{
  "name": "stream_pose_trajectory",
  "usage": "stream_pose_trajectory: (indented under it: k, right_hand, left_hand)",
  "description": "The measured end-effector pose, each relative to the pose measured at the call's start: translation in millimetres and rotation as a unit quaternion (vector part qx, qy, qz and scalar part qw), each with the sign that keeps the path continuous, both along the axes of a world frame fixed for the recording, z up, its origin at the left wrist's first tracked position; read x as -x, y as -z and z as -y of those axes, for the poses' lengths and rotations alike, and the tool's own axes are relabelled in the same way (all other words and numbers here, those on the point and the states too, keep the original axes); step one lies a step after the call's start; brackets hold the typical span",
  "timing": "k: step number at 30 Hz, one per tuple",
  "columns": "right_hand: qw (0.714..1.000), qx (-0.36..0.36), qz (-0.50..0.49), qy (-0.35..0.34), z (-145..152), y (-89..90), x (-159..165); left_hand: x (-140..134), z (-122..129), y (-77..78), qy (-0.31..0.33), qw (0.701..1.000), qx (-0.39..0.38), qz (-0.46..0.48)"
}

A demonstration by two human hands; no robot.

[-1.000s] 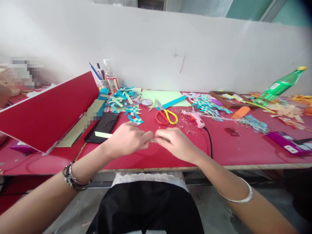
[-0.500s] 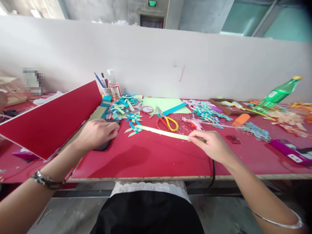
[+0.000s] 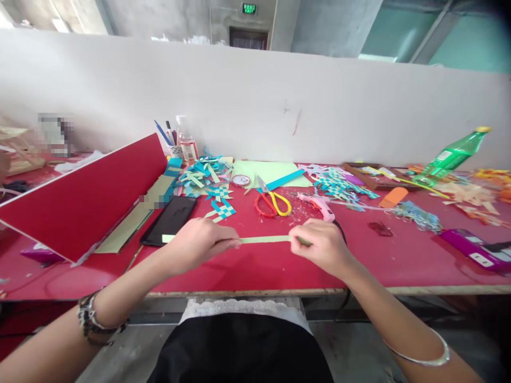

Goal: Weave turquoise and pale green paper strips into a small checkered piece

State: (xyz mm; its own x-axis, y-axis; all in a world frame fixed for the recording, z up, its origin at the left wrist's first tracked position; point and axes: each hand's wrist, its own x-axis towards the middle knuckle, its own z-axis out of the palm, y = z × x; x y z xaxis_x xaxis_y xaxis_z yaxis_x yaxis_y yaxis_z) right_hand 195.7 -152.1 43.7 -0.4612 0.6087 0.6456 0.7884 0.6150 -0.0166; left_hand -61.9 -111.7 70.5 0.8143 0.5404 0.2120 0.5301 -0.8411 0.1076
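A pale green paper strip [image 3: 265, 239] stretches level between my two hands above the red tabletop. My left hand [image 3: 207, 239] pinches it, and a short end of the strip sticks out to the left of that hand, over a black phone [image 3: 171, 218]. The strip's other end is gripped in my closed right hand [image 3: 317, 242], with a bit of it showing at the fingers. Just beyond the strip lie a small blue-and-green woven paper piece [image 3: 222, 211] and scissors [image 3: 273, 199] with one red and one yellow handle. A pink glue gun [image 3: 319, 205] rests behind my right hand.
A red board [image 3: 91, 197] stands tilted at the left. Paper strips [image 3: 203, 175], a clear bottle [image 3: 187, 143] and a pale green sheet [image 3: 275, 173] lie or stand towards the white partition. At the right are a green bottle [image 3: 451, 157] and a purple power strip [image 3: 477, 250].
My left hand has moved right from over the phone and now grips the strip. The strip has come nearer, away from the woven piece, and my right hand has shifted left and closer.
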Motion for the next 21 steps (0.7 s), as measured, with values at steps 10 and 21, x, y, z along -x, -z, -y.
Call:
stream_pose_trajectory:
  k: [10,21]
  right_hand:
    - [0.991,0.017,-0.115,0.073,0,5.2,-18]
    - [0.984,0.154,0.036,-0.077,6,-3.0,47]
  left_hand:
    - [11,-1,2.3,-0.049,0.997,-0.011,-0.061]
    - [-17,18,8.2,-0.007,0.993,-0.113,-0.043]
